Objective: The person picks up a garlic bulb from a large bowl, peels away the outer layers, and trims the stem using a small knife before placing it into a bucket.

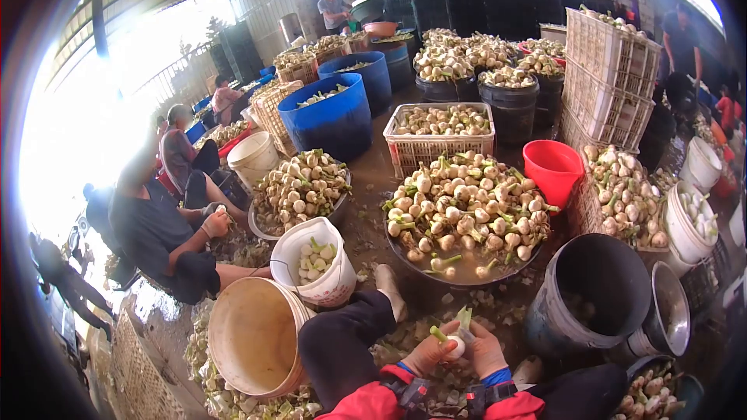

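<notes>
A white garlic bulb [455, 348] with a short green stem is held low in front of me, above the peel-strewn floor. My left hand [428, 353] is closed around its left side, the stem pointing up and left. Against its right side, the fingers of my right hand [487, 351] are closed on a pale green strip of garlic skin [464, 317] that sticks upward. Just beyond my hands, a wide dark basin [436, 274] is heaped with unpeeled garlic [467, 210]. A white bucket [342, 276] with trimmed bulbs stands by my left knee.
An empty cream bucket [253, 338] lies tilted at left; a dark bucket [548, 295] stands at right. Beyond the basin are a red bucket [552, 167], a crate [440, 140] of garlic and blue tubs [327, 120]. A seated person [156, 225] works at left.
</notes>
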{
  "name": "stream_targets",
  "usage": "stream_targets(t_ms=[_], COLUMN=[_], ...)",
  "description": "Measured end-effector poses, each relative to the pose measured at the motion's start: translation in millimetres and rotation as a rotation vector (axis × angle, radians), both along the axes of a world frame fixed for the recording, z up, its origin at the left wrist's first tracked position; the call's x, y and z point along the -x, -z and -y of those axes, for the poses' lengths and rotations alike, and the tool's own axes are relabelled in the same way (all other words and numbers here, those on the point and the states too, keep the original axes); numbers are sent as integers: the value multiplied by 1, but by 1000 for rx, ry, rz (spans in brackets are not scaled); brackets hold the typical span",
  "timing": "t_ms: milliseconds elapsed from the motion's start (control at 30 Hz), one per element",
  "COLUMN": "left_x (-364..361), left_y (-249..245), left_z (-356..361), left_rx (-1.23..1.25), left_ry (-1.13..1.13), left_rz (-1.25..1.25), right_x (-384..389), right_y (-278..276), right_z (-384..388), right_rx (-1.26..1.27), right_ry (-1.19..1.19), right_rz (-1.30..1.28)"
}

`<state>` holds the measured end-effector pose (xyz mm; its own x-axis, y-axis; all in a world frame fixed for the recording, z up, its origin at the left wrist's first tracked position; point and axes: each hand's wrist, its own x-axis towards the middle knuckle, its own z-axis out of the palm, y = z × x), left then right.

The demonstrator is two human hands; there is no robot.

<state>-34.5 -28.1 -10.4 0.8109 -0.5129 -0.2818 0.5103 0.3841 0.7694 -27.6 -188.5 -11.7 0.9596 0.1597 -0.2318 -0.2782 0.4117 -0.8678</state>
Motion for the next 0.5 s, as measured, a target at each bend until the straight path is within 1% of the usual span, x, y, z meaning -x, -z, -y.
stream_targets(t_ms=[33, 67, 100, 133, 167, 200, 233, 267, 300, 333, 367, 400, 433, 467, 500], left_x=[1, 2, 3, 2, 0, 1, 0, 1, 1, 2, 1, 1, 1, 1, 0], left_y=[6, 10, 13, 17, 20, 22, 23, 17, 10, 12, 16, 21, 25, 20, 17], left_z=[2, 4, 6, 10, 16, 13, 10, 8, 5, 4, 2, 1, 2, 2, 2], left_rx=[-94, -96, -122, -148, -145, -146, -232, -317, -331, -332, -289, -247, -142, -2, 78], left_ry=[-24, -29, -99, -170, -320, -328, -401, -472, -470, -472, -488, -501, -540, -516, -497], left_rz=[37, 34, 72, 111, 126, 125, 20, -85, -174, -177, -211, -249, -197, -202, -194], right_x=[0, 1, 0, 0, 0, 0, -4, -4, -4, -4, -9, -16, -15, -10, -14], right_y=[1, -2, -5, -8, -11, -12, 2, 0, -5, -7, 7, 30, 45, 12, 34], right_z=[-1, -2, -4, -6, -7, -8, -4, -5, -5, -5, -4, -4, -1, 1, 12], right_rx=[0, 13, 25, 23, 89, 156, 190, 189, 152, 115, 115, 237, 364, 253, 1026], right_ry=[-4, 58, 118, 110, 165, 220, 213, 207, 216, 225, 224, 280, 338, 303, 322], right_rz=[-2, -24, -45, -44, -2, 40, 93, 92, 104, 114, 110, 188, 260, 166, 537])
